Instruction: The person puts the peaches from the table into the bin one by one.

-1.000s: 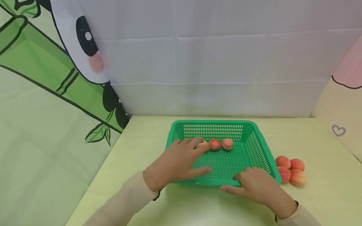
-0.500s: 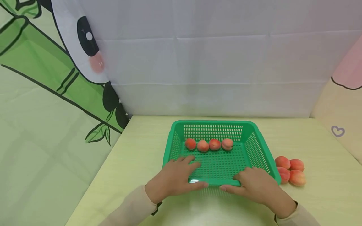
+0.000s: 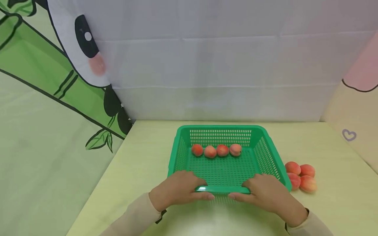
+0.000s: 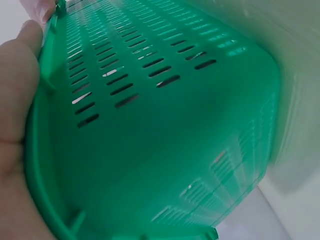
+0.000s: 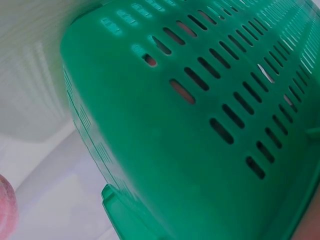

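A green slotted plastic basket (image 3: 223, 189) stands on the table, with several peaches (image 3: 210, 151) in a row near its far wall. My left hand (image 3: 178, 188) grips the left part of its near rim, fingers curled over inside and thumb outside. On the same rim, further right, my right hand (image 3: 264, 193) holds in the same way. In the left wrist view the palm and thumb (image 4: 17, 85) lie along the rim of the basket (image 4: 150, 125). The right wrist view is mostly filled by the basket's slotted wall (image 5: 150, 130).
Several more peaches (image 3: 308, 184) sit in a cluster on the table (image 3: 147, 157), just right of the basket. One peach (image 5: 6, 207) shows at the left edge of the right wrist view. A pale cloth backdrop (image 3: 218, 65) rises behind the table.
My left hand has drawn back from the peaches inside the basket to its near rim and taken hold there. My right hand has kept its grip on the rim.
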The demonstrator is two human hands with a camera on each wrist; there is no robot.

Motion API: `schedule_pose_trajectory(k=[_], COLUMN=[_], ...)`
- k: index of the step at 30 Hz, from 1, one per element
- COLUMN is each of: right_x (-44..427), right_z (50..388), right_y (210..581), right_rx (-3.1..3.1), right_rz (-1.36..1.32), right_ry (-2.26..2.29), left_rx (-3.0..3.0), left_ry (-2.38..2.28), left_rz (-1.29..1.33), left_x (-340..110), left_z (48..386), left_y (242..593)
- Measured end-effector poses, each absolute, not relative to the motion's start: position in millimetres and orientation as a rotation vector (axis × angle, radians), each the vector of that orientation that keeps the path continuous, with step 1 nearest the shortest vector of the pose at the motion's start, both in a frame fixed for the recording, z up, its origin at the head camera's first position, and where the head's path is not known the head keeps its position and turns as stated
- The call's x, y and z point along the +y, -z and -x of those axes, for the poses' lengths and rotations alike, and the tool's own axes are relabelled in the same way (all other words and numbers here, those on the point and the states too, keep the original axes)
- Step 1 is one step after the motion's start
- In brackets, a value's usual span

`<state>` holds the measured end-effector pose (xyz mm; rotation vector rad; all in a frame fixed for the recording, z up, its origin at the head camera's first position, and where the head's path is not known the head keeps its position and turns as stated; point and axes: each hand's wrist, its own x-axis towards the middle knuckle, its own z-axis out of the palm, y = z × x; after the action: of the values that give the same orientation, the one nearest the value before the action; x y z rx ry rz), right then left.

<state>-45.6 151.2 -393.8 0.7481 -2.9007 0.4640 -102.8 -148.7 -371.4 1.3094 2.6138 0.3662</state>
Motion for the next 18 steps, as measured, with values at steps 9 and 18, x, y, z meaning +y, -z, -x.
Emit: schedule_pose_trajectory(k=[9,18], right_x=[152.2,152.2], right_z=[44.9,45.4], right_y=[395.7,394.9], right_rx=[-2.888,-2.901], right_rz=[-0.739,-0.736], right_ry=[-0.448,-0.459], left_rx=[2.638,2.664], left_ry=[-0.359,-0.362], left_rz=[-1.319,-1.337], left_x=[-144.9,-144.0], left_z=[101.3,102.1], left_y=[371.1,373.4])
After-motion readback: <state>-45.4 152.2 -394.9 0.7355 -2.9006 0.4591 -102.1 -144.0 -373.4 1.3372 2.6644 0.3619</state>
